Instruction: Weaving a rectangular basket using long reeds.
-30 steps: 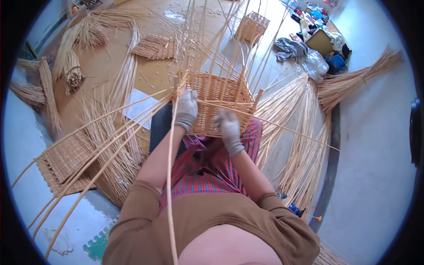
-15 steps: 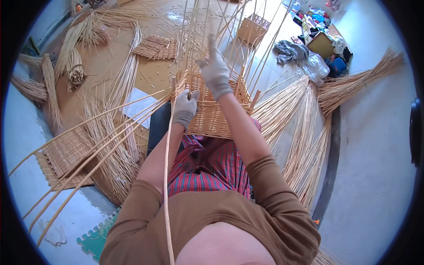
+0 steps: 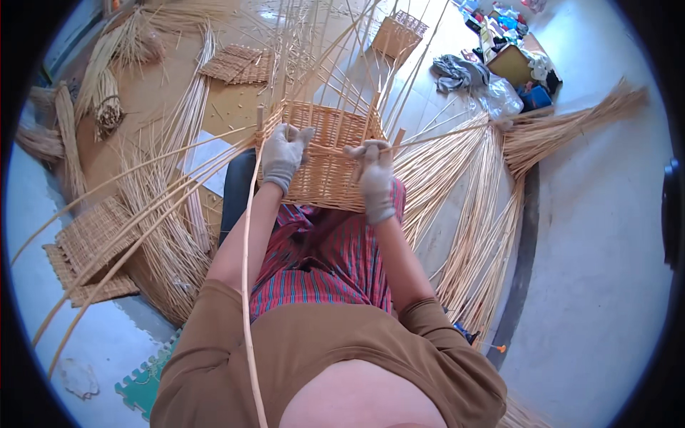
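Pale floor spreads around the half-woven wicker basket [image 3: 325,167], which rests on the person's lap, its long axis across the knees and upright stakes rising away. Left hand [image 3: 283,155] and right hand [image 3: 372,173], gloved, grip rods at its near rim. Loose cane bundles [image 3: 464,214] fan right of it; woven mats [image 3: 89,246] lie left.

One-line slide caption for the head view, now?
Gloved left hand and right hand grip the rim of a half-woven wicker basket on the lap, loose willow rods around.

Flat woven wicker mats [image 3: 89,242] lie left; a small finished wicker basket [image 3: 398,34] stands beyond; crumpled grey cloth [image 3: 457,71] lies right.
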A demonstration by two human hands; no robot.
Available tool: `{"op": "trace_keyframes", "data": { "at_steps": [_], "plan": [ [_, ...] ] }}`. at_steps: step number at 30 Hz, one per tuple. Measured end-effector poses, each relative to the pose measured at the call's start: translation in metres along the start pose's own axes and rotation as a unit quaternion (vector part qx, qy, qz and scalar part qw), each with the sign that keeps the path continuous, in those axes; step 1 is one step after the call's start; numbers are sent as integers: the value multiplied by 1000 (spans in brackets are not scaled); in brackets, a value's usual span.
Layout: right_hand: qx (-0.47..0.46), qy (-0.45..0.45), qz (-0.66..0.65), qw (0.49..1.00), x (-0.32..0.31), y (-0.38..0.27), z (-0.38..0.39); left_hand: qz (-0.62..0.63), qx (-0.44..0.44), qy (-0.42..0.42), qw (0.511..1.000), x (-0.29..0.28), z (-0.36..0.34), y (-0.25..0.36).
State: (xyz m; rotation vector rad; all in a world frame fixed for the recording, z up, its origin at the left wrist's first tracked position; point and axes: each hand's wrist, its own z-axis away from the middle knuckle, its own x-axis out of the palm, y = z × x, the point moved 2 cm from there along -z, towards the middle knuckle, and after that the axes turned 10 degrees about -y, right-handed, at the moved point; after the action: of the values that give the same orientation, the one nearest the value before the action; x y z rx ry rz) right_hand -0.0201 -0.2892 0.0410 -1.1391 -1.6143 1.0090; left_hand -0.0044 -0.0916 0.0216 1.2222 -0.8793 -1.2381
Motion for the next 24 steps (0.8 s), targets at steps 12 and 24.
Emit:
{"op": "trace_keyframes", "data": {
  "at_steps": [12, 24],
  "plan": [
    [-173, 17, 382, 908, -19, -50, -81, -196, 22, -196, 961, 62, -7, -3],
    [140, 62, 381, 912, -91, 8, 35, -233, 66, -168, 956, 58, -4, 18]
  ]
}}
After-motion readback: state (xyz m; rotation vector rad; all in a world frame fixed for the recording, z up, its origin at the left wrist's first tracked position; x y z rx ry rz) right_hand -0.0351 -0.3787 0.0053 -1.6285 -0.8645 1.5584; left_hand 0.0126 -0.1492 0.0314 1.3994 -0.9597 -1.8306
